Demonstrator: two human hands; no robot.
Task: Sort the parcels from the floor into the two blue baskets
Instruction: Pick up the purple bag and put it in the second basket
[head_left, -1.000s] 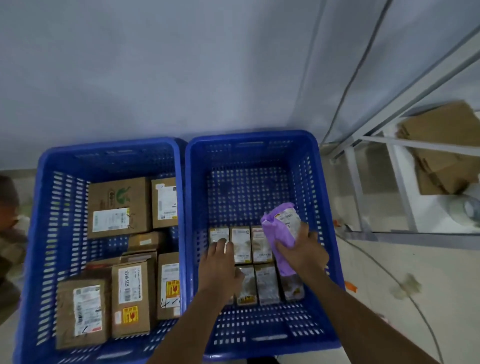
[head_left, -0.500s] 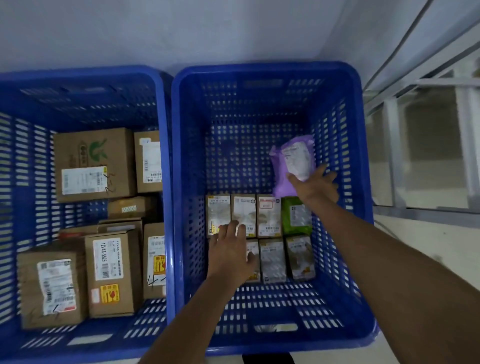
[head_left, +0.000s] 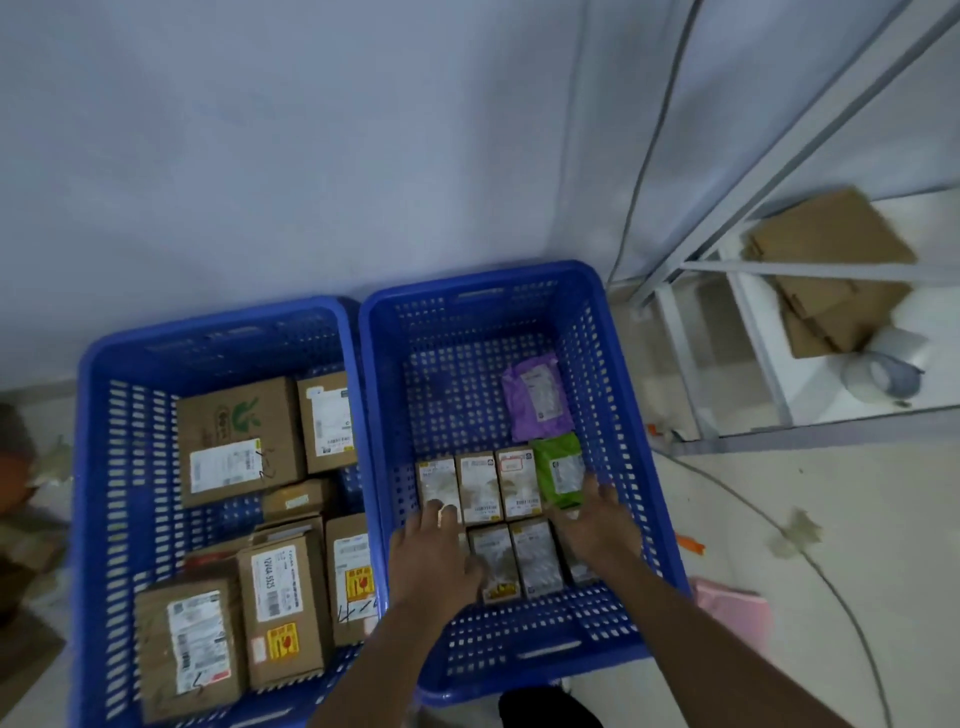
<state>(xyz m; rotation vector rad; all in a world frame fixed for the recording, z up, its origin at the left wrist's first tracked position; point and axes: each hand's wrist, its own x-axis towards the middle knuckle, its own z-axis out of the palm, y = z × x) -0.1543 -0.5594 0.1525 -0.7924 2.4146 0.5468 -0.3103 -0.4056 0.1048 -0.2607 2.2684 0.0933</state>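
Against a pale wall, the right blue basket (head_left: 613, 322) holds a soft, light purple parcel (head_left: 535, 396) at its far right; left hand (head_left: 434, 556) and right hand (head_left: 597, 525) rest flat-fingered on the small packets (head_left: 498, 519), gripping nothing.

Corner of a dim room, seen from above.
Plain pale wall (head_left: 260, 156) across the back, meeting a light floor (head_left: 831, 519) littered with scraps. At right, a white metal shelving frame (head_left: 753, 270) carrying flattened cardboard (head_left: 831, 270) and a tape roll (head_left: 883, 376). Thin cable (head_left: 649, 156) down the wall corner, another trailing across the floor. Pink sheet (head_left: 732, 608) lying low right. Cool, weak, bluish light throughout.
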